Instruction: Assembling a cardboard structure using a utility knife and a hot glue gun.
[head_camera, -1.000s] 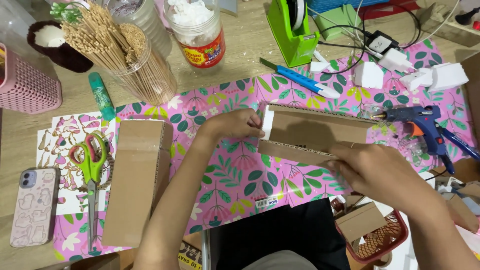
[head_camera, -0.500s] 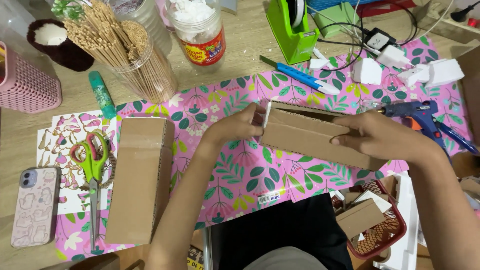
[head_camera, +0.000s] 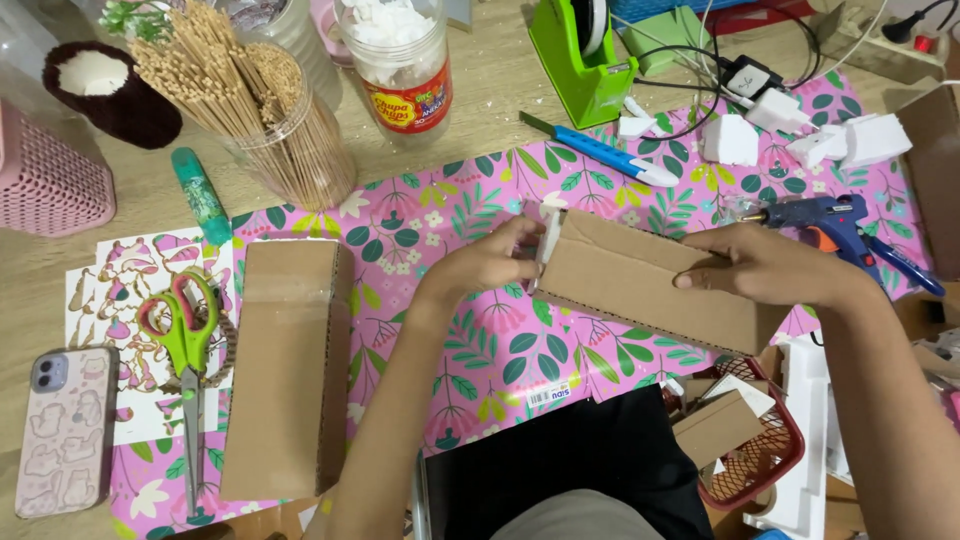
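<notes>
We see the pink floral sheet (head_camera: 440, 220) spread over the wooden bench (head_camera: 480, 90), and above its middle we hold a long corrugated cardboard box (head_camera: 640, 285) between both hands, a second like box (head_camera: 285, 370) lying flat to the left. Our left hand (head_camera: 490, 262) has its fingers pinched shut on the box's left end beside a white strip, while our right hand (head_camera: 765, 265) lies curled over the right part, gripping it. We judge the box light, stiff along its length yet easily crushed, best held by edges and ends.
</notes>
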